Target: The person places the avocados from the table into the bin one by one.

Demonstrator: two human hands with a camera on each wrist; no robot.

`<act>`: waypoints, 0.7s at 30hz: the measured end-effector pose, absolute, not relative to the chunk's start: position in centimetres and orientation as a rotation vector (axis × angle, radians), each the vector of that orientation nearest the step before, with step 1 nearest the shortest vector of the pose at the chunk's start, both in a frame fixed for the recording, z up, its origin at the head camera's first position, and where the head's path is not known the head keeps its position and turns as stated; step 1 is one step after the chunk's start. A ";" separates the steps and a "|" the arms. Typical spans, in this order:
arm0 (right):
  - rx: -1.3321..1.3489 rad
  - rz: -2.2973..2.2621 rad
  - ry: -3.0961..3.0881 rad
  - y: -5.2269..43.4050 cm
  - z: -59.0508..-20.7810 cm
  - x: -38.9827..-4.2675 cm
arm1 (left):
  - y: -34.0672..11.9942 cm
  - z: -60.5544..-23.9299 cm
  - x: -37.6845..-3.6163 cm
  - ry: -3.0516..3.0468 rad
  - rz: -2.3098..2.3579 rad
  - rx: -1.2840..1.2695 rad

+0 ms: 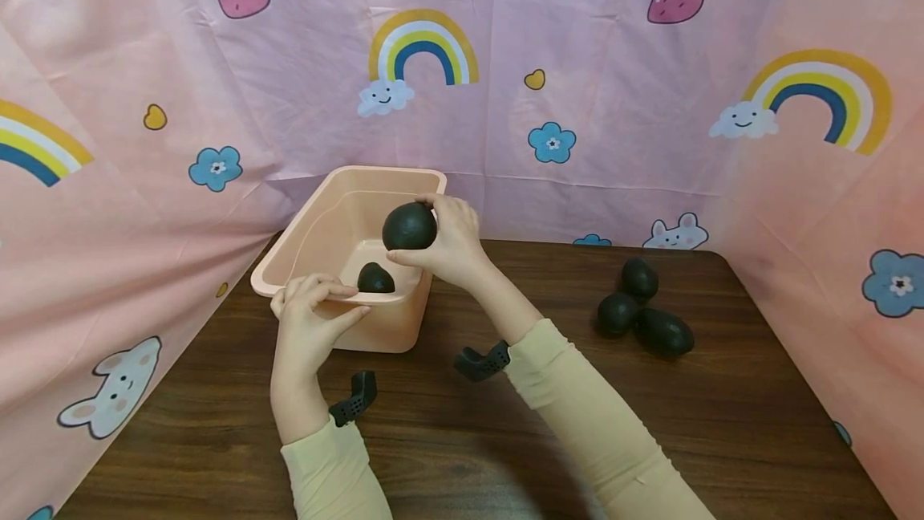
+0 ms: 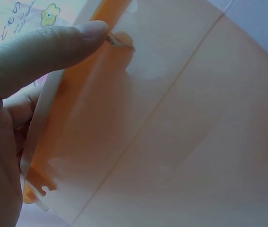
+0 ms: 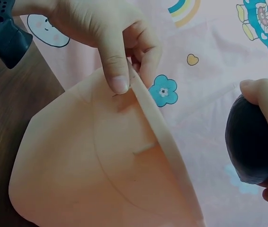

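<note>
- The left hand (image 1: pixel 312 319) pinches the near rim of the peach plastic tub (image 1: pixel 325 227), thumb outside and fingers over the edge.
- The right hand (image 1: pixel 453 243) grips a dark avocado (image 1: pixel 409 226) above the tub's opening.
- A second avocado (image 1: pixel 375 278) lies inside the tub.
- Three more avocados (image 1: pixel 641 309) cluster on the brown wooden table (image 1: pixel 462 440), well to the right.

Both hands (image 1: pixel 310 319) (image 1: pixel 451 243) raised, fingers curled, gripping.

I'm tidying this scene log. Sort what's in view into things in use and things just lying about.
In use:
- right hand gripping a dark avocado above the tub
- left hand pinching the rim of the peach plastic tub
- avocado inside the tub

Lying about:
- three avocados on the table
- wooden table
- pink patterned backdrop
</note>
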State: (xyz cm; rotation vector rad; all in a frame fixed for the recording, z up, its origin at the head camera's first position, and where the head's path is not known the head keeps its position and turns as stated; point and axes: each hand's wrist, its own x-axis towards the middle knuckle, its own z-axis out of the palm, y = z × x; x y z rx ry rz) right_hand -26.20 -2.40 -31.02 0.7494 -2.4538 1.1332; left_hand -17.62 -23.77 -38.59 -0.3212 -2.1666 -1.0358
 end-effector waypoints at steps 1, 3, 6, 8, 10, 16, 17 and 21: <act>0.746 1.127 -2.457 -2.5 -31.1 -26.2 | -23.8 -38.6 -17.6 -2.166 -1.036 -0.322; 0.741 1.118 -2.457 -2.7 -31.2 -26.3 | -23.8 -38.6 -17.6 -2.164 -1.035 -0.323; 0.734 1.107 -2.457 -2.9 -31.2 -26.4 | -23.7 -38.6 -17.6 -2.159 -1.034 -0.325; 0.729 1.102 -2.461 -3.1 -31.2 -26.5 | -23.8 -38.6 -17.6 -2.157 -1.032 -0.326; 0.720 1.096 -2.470 -3.3 -31.2 -26.6 | -23.8 -38.7 -17.7 -2.156 -1.031 -0.328; 0.708 1.051 -2.505 -3.8 -31.5 -26.8 | -23.8 -38.8 -17.7 -2.151 -1.020 -0.332; 0.710 1.040 -2.507 -3.9 -31.5 -26.8 | -23.8 -38.8 -17.7 -2.149 -1.022 -0.332; 0.714 1.006 -2.514 -4.4 -32.0 -27.0 | -23.8 -38.8 -17.7 -2.146 -1.025 -0.338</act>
